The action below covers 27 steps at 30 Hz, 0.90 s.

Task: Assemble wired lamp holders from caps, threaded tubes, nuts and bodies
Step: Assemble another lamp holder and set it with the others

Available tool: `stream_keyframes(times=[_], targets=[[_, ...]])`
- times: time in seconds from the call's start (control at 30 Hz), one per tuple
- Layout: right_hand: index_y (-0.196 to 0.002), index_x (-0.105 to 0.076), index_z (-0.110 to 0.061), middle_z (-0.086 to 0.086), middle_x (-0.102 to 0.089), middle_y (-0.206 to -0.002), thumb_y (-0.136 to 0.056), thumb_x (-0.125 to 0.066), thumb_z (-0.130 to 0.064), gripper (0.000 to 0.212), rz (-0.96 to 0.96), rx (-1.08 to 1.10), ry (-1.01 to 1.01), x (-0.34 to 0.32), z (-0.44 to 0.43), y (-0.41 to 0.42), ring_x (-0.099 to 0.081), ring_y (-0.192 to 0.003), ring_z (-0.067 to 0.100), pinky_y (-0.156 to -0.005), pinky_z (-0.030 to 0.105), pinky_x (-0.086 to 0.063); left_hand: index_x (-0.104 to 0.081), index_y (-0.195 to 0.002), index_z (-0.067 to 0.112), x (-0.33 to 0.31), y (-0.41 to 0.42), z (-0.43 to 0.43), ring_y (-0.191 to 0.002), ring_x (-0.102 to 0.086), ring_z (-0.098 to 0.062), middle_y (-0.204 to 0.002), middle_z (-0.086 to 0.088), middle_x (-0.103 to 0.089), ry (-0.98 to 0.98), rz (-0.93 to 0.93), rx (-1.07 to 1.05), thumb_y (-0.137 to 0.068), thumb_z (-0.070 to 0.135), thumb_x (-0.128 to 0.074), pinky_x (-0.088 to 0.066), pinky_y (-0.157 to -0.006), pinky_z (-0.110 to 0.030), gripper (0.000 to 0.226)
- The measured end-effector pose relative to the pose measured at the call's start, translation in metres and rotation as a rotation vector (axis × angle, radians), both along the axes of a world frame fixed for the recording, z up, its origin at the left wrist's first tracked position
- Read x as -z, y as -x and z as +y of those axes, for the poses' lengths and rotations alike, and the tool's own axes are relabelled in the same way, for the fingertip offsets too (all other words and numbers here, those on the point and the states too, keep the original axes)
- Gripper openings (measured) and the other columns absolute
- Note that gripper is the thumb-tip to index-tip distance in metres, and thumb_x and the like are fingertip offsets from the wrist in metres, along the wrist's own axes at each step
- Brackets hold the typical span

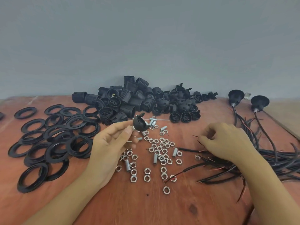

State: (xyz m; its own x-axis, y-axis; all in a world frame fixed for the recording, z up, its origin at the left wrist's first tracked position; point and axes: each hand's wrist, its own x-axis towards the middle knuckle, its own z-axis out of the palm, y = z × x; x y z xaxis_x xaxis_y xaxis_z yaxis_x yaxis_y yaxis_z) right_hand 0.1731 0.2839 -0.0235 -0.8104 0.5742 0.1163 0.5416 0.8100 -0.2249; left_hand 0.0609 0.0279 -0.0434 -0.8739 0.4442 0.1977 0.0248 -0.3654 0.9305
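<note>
So, black rings [53,138] are lying heaped at the far left of the table [146,208], out of the working zone and probably waiting for a later step. The left hand [112,143] is pinching a cap [140,124] between thumb and fingertips, holding it clear of the table. The silver fitting at its base is sitting by the thumb, likely so the bore is open for a wire. Behind it, bodies [123,101] and spare caps [177,103] are sitting piled against the wall. Nuts [159,150] and threaded tubes [155,158] are lying scattered between the hands, within easy reach. The right hand [227,142], fingers curled, appears to be pinching one wire [195,136] at the edge of the wire bundle [276,161], its red tip pointing toward the cap. The cap is sitting well left of that tip, not touching. Two finished holders [236,96] are standing at the far right.
</note>
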Motion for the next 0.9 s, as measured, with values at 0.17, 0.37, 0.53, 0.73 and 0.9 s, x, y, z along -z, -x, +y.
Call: stream_keyframes(times=[0.17, 0.37, 0.53, 0.73, 0.9], targets=[[-0.085, -0.068, -0.028, -0.005, -0.064, -0.078, -0.084, -0.053, -0.027, 0.016, 0.041, 0.055, 0.048, 0.006, 0.003, 0.004, -0.052, -0.078, 0.027, -0.079, 0.036, -0.042, -0.079, -0.091, 0.019, -0.001, -0.002, 0.001, -0.066, -0.064, -0.013, -0.077, -0.005, -0.072, 0.031, 0.015, 0.004, -0.081, 0.017, -0.061, -0.053, -0.059, -0.021, 0.021], [-0.070, -0.063, -0.034, -0.022, -0.056, -0.067, -0.075, -0.065, -0.013, 0.021, 0.123, -0.054, 0.145, 0.013, -0.003, 0.009, -0.055, -0.069, 0.011, -0.072, 0.026, -0.044, -0.079, -0.088, 0.023, 0.000, -0.004, 0.001, -0.067, -0.063, -0.013, -0.078, -0.004, -0.072, 0.058, 0.049, 0.008, -0.078, 0.023, -0.063, -0.053, -0.060, -0.021, 0.019], [-0.103, -0.072, -0.020, -0.002, -0.068, -0.093, -0.085, -0.063, -0.018, 0.021, 0.273, -0.005, 0.144, 0.019, -0.003, 0.013, -0.062, -0.085, 0.021, -0.076, 0.026, -0.039, -0.079, -0.088, 0.026, 0.001, -0.003, 0.000, -0.067, -0.063, -0.013, -0.077, -0.003, -0.071, 0.081, 0.063, -0.005, -0.077, 0.026, -0.063, -0.053, -0.061, -0.021, 0.019], [-0.150, -0.038, -0.021, 0.005, -0.026, -0.160, -0.092, -0.050, -0.011, 0.060, 0.232, -0.122, 0.221, 0.014, -0.001, 0.010, -0.053, -0.079, 0.003, -0.104, 0.038, -0.041, -0.079, -0.088, 0.025, 0.002, -0.002, 0.000, -0.068, -0.063, -0.014, -0.078, -0.003, -0.071, 0.093, 0.079, -0.005, -0.078, 0.026, -0.063, -0.053, -0.062, -0.021, 0.018], [-0.141, -0.049, -0.026, 0.002, -0.049, -0.145, -0.086, -0.049, -0.011, 0.057, 0.168, -0.062, 0.202, 0.009, 0.007, 0.005, -0.054, -0.120, 0.025, -0.102, 0.042, -0.043, -0.079, -0.089, 0.025, 0.002, -0.003, 0.000, -0.067, -0.063, -0.014, -0.075, -0.004, -0.070, 0.099, 0.090, -0.013, -0.078, 0.026, -0.064, -0.053, -0.061, -0.022, 0.018]])
